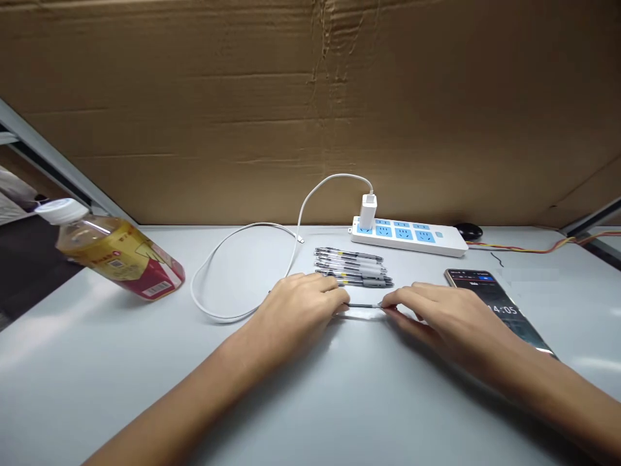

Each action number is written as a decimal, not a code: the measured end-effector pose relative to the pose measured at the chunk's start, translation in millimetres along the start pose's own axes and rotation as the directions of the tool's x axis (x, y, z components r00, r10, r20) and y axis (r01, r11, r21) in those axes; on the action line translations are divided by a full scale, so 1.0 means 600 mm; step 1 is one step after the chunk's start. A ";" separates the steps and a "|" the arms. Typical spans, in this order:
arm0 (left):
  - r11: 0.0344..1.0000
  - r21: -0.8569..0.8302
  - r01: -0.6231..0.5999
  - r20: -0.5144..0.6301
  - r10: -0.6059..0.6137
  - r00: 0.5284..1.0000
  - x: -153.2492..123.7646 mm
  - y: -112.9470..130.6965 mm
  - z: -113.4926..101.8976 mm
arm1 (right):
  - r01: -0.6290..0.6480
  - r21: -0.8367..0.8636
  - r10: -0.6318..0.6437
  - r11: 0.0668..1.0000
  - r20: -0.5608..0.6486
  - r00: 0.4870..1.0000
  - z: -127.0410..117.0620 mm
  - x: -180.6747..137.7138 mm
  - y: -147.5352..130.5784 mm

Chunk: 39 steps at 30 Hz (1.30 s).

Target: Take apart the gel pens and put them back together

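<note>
A thin dark pen refill (365, 305) lies level, low over the desk, between my two hands. My left hand (305, 301) pinches its left end with thumb and fingers, the knuckles close to the row of pens. On the other end, my right hand (431, 310) has its thumb and index finger closed at the pale tip. Just beyond the refill, several clear-barrelled pens (352, 264) lie side by side, with dark and white grips pointing right. My fingers cover both ends of the refill in part.
A white power strip (410, 237) with a plugged-in charger (369, 210) stands behind the pens. Its white cable (204, 272) loops left. A drink bottle (121, 252) leans at left, and a phone (495, 301) lies beside my right hand. Cardboard (242, 110) walls the back.
</note>
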<state>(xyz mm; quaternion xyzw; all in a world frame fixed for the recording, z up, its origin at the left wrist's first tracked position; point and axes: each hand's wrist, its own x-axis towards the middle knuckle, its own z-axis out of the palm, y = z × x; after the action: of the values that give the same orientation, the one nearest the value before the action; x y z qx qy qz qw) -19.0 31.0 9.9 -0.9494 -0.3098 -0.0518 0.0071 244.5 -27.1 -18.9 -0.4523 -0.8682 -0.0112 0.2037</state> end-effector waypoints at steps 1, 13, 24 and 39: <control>1.000 0.001 0.010 0.002 -0.010 1.000 0.000 -0.004 -0.001 | -0.009 0.001 0.009 1.000 0.002 1.000 0.001 -0.002 0.005; 0.995 0.091 0.035 0.071 -0.042 0.997 -0.004 -0.006 0.000 | -0.160 0.228 0.177 0.960 -0.057 0.983 0.000 0.010 0.013; 0.955 -0.102 0.278 0.073 -0.271 0.960 -0.015 -0.052 -0.051 | -0.202 0.189 0.205 0.961 0.003 0.979 -0.002 0.013 0.022; 0.837 -0.496 0.232 0.298 -0.087 0.951 -0.015 -0.026 -0.063 | -0.054 0.019 0.050 0.998 0.171 0.984 -0.013 -0.001 0.037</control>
<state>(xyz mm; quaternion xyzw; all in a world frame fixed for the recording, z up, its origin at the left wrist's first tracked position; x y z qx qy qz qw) -38.8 36.5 46.0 -0.8839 -0.3604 -0.0081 -0.2980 265.2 -15.9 -15.9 -0.4715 -0.8705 0.0433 0.1342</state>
